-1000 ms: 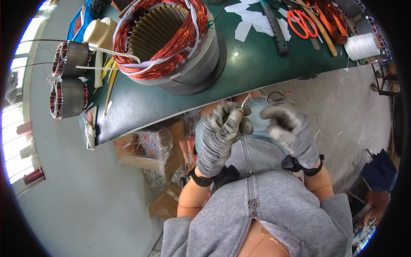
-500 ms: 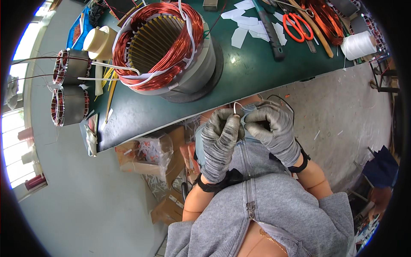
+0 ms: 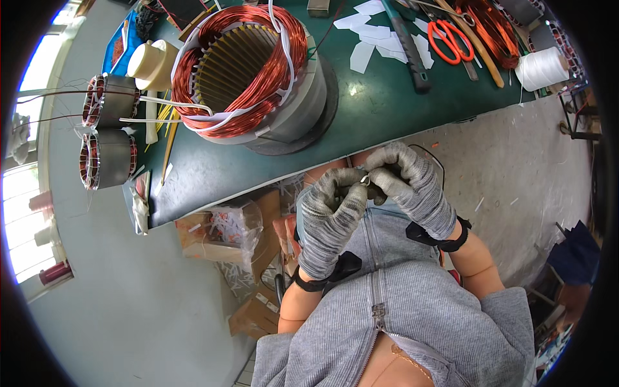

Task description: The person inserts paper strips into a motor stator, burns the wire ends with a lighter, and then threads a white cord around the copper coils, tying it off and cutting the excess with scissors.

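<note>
White tie string (image 3: pixel 365 181) — a short, thin loop — sits pinched between the fingertips of both gloved hands, held just off the near edge of the green bench (image 3: pixel 361 116), above the person's lap. Left hand (image 3: pixel 330 216) is closed on it from below, thumb against forefinger; right hand (image 3: pixel 407 184) is closed on it from the other side, fingers curled. It looks light, limp and a little slick, so it will likely slip unless gripped close to the loop, and the knit gloves dull the feel.

Room is good in the lap — nothing crowds the hands. Just beyond them runs the bench edge, and on the bench stands 1 large stator (image 3: pixel 255 77) with copper windings, well apart from the hands. 2 small stators (image 3: pixel 106 132) lie at the far left; orange scissors (image 3: pixel 448 39) and a white thread spool (image 3: pixel 541 68) lie at the far right.
</note>
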### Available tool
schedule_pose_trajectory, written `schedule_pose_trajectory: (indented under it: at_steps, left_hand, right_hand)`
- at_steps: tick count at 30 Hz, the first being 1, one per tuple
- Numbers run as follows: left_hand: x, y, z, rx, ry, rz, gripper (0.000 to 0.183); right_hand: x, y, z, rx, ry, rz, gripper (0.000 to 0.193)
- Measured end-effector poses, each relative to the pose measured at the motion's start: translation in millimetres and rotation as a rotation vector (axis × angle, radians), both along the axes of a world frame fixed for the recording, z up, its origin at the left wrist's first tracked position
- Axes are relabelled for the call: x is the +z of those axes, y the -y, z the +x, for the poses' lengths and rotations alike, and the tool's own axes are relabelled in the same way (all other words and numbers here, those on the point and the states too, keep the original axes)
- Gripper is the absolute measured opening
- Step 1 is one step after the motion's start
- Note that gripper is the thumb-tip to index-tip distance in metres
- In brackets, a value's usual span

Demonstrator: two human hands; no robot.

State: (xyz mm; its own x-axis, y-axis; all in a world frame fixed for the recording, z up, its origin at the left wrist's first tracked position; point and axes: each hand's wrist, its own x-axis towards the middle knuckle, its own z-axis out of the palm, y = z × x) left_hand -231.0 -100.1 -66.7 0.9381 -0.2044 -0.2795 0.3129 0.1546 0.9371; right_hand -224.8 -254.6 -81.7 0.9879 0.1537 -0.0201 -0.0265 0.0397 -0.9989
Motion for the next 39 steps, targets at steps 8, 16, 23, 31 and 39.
schedule_pose_trajectory:
  at_steps: [8,16,23,31,39]
  left_hand:
    - [4,5,-3,0.019,0.113,0.303,0.014]
    - [-6,10,1,0.136,0.779,0.58,0.016]
    - [-28,11,3,0.188,0.892,0.795,0.018]
    - [-13,5,-1,0.004,0.566,0.612,0.009]
    - [-28,-9,13,-0.01,0.602,0.614,0.011]
  right_hand:
    - [-9,4,-6,-0.045,0.099,-0.169,0.01]
    - [17,8,2,0.035,-0.449,0.138,0.01]
    - [10,14,1,0.052,-0.425,0.17,0.01]
    - [6,30,12,0.136,0.078,-0.415,0.028]
    - [28,131,211,-0.254,0.601,-1.255,0.013]
